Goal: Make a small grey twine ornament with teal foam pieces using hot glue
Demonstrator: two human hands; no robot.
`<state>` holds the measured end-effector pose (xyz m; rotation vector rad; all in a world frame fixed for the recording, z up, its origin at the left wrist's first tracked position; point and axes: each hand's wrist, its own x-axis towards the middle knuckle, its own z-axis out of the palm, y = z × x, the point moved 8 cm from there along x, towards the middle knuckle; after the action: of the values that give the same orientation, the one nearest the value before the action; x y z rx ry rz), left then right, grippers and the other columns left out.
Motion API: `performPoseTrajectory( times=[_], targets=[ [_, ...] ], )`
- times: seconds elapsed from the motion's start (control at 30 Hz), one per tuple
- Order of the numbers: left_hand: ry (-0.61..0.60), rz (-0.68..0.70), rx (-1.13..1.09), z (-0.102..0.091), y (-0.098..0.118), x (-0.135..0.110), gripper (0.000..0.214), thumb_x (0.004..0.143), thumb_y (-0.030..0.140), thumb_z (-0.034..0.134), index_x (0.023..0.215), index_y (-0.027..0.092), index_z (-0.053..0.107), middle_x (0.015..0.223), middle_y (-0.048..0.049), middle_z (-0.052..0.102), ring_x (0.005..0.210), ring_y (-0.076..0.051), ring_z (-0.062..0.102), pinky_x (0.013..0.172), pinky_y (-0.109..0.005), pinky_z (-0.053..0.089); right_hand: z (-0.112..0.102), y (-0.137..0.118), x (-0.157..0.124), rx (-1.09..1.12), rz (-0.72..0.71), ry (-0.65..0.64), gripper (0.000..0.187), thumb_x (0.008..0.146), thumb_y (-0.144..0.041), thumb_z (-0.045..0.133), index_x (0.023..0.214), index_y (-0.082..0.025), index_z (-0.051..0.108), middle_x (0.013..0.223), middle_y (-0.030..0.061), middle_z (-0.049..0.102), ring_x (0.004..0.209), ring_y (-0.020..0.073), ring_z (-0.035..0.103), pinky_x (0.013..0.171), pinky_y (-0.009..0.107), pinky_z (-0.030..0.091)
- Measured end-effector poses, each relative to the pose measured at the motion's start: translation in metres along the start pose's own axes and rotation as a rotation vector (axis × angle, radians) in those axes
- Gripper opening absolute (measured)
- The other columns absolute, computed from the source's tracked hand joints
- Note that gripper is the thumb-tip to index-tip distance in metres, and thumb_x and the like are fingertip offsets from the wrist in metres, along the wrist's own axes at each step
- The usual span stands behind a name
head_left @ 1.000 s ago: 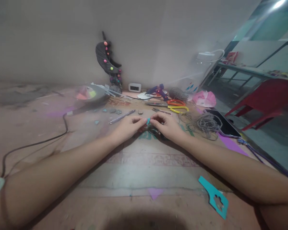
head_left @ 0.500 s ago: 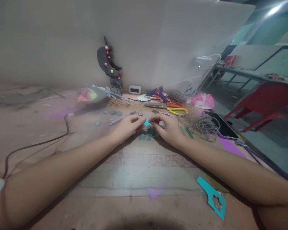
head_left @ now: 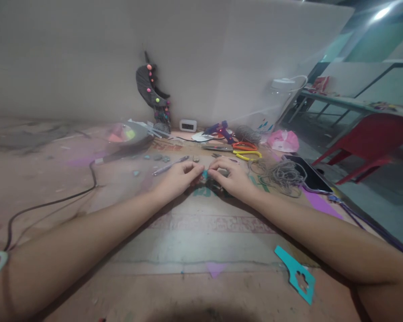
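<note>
A small turquoise piece is pinched between my two hands at the middle of the table; its full shape is hidden by the fingers. My left hand grips its left side with thumb and fingertips. From the right, my right hand closes thumb and forefinger on the same piece. A pen lies just beyond the left hand. Behind the right hand are scissors with orange and yellow handles. Low on the right lies a turquoise sheet with a flower-shaped hole cut in it.
Tangled grey yarn and a phone lie on the right. Farther back are a purple glue gun, a small white clock, a pink bag and a dark crescent decoration. A cable crosses the left side.
My fingertips have come closer together around the turquoise piece, so less of it shows. The arms have stayed nearly in place.
</note>
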<state>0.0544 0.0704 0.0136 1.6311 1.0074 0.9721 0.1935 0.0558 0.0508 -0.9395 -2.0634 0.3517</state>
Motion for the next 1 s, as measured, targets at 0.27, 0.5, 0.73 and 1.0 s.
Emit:
performPoseTrajectory(
  times=[0.27,0.5,0.73,1.0],
  targets=[
    [-0.020,-0.049,0.001,0.002,-0.004,0.000,0.033,0.082,0.049,0.065,0.086,0.017,0.064,0.076,-0.0023,0.065,0.059,-0.011,0.053,0.054,-0.024,0.041,-0.010,0.006,0.000,-0.013,0.075,0.093,0.022,0.090,-0.030,0.056,0.070,-0.021,0.060,0.079,0.0029,0.069,0.081,0.0187,0.063,0.082,0.033,0.047],
    [0.038,-0.036,-0.015,-0.002,-0.002,-0.001,0.025,0.085,0.041,0.062,0.077,0.018,0.057,0.066,0.0027,0.055,0.058,-0.010,0.050,0.055,-0.024,0.039,-0.022,0.028,0.001,0.195,0.224,0.211,0.024,0.096,-0.041,0.049,0.093,-0.021,0.062,0.088,0.0033,0.066,0.083,0.0170,0.061,0.080,0.031,0.049],
    [0.082,0.004,0.012,-0.007,-0.002,0.003,0.021,0.082,0.036,0.063,0.073,0.018,0.059,0.067,0.0024,0.058,0.061,-0.011,0.052,0.061,-0.025,0.041,-0.047,0.068,0.013,0.136,0.389,0.266,0.018,0.086,-0.037,0.062,0.090,-0.020,0.062,0.081,0.0021,0.065,0.075,0.0171,0.059,0.070,0.029,0.048],
    [0.100,0.005,0.007,-0.009,-0.002,0.003,0.023,0.082,0.040,0.063,0.076,0.018,0.060,0.067,0.0028,0.056,0.060,-0.012,0.050,0.062,-0.026,0.040,0.005,0.029,0.004,-0.280,0.160,-0.220,0.019,0.086,-0.038,0.071,0.091,-0.020,0.075,0.086,0.0054,0.071,0.079,0.0190,0.061,0.073,0.032,0.044]
  ],
)
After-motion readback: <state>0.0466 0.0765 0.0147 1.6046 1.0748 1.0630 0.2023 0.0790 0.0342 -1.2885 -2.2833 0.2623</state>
